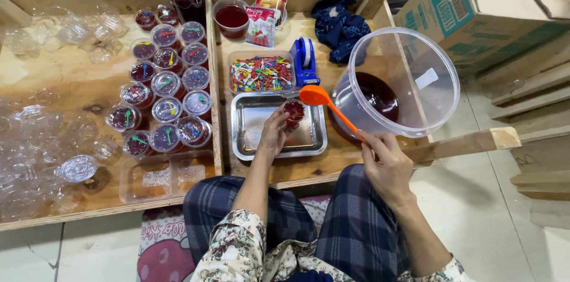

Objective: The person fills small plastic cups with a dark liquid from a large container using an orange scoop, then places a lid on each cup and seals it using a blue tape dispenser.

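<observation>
tilting toward the person, the big clear plastic bucket (409, 80) rests on the wooden table (59, 74) at the right with dark red liquid pooled in its low side; it looks light and thin-walled, but the sloshing liquid would make it awkward, so its rim is the sensible grip. just left of it lies the steel tray (249, 139), stiff and flat. the right hand (386, 163) is closed round the end of the orange ladle (323, 104), whose bowl hovers at the cup's mouth; the long handle is stiff plastic, best held far back as it is. the left hand (274, 133) has its fingers wrapped about the small clear cup (294, 110), held over the tray. filled with red liquid, the cup seems thin, squashy and probably slick, so a gentle grip round its sides suits it.
</observation>
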